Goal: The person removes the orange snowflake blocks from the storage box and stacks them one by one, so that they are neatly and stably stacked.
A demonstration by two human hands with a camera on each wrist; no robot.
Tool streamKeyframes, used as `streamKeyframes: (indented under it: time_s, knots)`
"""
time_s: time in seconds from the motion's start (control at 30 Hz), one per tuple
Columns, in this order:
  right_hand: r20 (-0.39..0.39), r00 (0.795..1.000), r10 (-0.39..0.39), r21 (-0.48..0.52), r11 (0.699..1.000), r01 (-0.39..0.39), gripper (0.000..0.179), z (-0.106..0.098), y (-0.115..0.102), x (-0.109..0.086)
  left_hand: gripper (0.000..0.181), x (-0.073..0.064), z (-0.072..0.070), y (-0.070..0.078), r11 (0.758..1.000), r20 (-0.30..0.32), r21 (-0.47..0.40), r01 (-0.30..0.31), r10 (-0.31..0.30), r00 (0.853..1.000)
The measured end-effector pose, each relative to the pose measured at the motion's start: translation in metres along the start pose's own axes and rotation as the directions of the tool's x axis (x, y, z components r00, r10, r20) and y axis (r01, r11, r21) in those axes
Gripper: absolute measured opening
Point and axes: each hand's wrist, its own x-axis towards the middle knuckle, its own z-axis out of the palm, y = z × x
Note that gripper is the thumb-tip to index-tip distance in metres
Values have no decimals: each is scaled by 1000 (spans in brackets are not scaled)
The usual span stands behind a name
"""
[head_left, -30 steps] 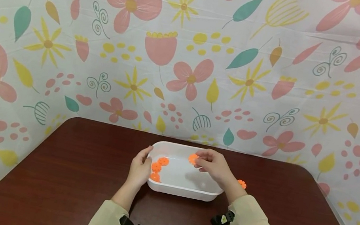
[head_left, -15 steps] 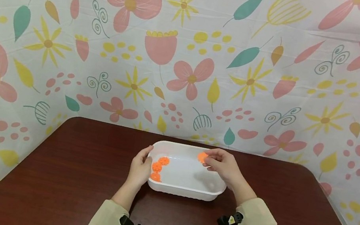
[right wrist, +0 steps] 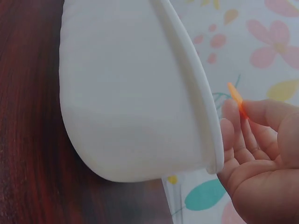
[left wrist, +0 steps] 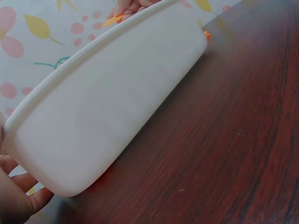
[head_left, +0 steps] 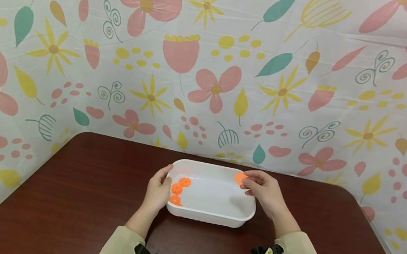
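Observation:
A white plastic tub [head_left: 208, 217] stands on the table. My left hand [head_left: 158, 191] grips its left end, the thumb over the rim and the fingers outside; in the left wrist view that hand [left wrist: 16, 198] wraps the near corner. Above the tub's back right corner, my right hand [head_left: 266, 194] pinches a flat orange disc [head_left: 240, 178] between thumb and fingers. The right wrist view shows this disc [right wrist: 236, 98] edge-on, past the tub's rim. Several scalloped orange discs [head_left: 177, 188] lie inside the tub along its left end.
The dark brown table [head_left: 84, 201] reaches back to a flower-printed cloth [head_left: 150, 58]. One more orange piece [left wrist: 207, 35] shows just beyond the tub's far corner in the left wrist view; the right arm covers that spot in the head view.
My right hand has moved right with the pinched disc, from over the tub's middle to its right end. The orange piece on the table became hidden behind that arm. My left hand keeps its place.

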Motion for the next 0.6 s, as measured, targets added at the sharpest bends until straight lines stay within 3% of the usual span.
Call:
streamKeyframes:
  time_s: [0.03, 0.2, 0.27, 0.6]
  knots:
    - [-8, 1000, 1, 9, 1000, -1, 37, -1, 2, 0, 41, -3, -1, 5, 1000, 4, 3, 1, -1, 1000]
    - [-37, 999, 2, 32, 999, -1, 41, -7, 9, -3, 41, -4, -1, 4, 1000, 4, 9, 6, -6, 1000]
    - [-50, 999, 12, 42, 999, -10, 43, -9, 10, -4, 41, 0, 0, -5, 1000, -4, 9, -1, 1, 1000]
    - [-104, 994, 23, 90, 996, -13, 45, -20, 17, -8, 41, 0, 0, 0, 1000, 7, -3, 5, -5, 1000]
